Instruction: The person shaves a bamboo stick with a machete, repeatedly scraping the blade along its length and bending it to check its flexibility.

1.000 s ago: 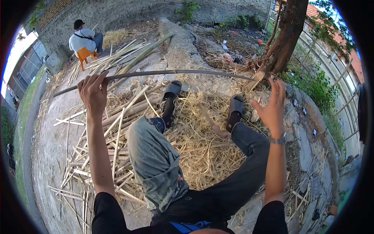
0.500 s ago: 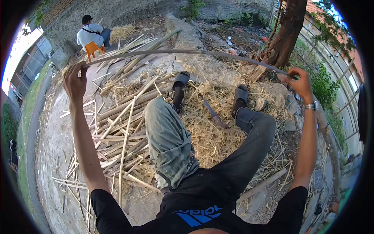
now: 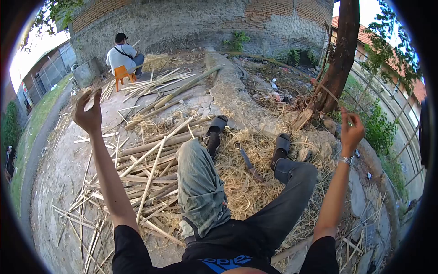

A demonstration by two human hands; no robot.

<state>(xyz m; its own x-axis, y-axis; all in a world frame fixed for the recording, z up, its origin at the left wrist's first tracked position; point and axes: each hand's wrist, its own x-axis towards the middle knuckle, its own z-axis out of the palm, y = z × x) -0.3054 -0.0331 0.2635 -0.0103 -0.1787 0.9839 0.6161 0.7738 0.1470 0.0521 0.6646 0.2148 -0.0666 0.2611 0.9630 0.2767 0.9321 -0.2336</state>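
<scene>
My left hand is raised at the left, its fingers apart and nothing visible between them. At the right, my right hand, with a metal watch on the wrist, pinches the end of a thin bamboo strip. From there the strip rises past the tree trunk and bends away toward the wall, where its far part is faint. A knife lies on the shavings between my feet.
Split bamboo pieces are piled left of my legs. Curly shavings cover the ground between them. Farther back, another person sits on an orange stool. A tree trunk stands at the back right.
The strip no longer spans both hands; my left hand has let go of it and opened. My right hand has moved slightly lower. The view has tilted up, showing more wall.
</scene>
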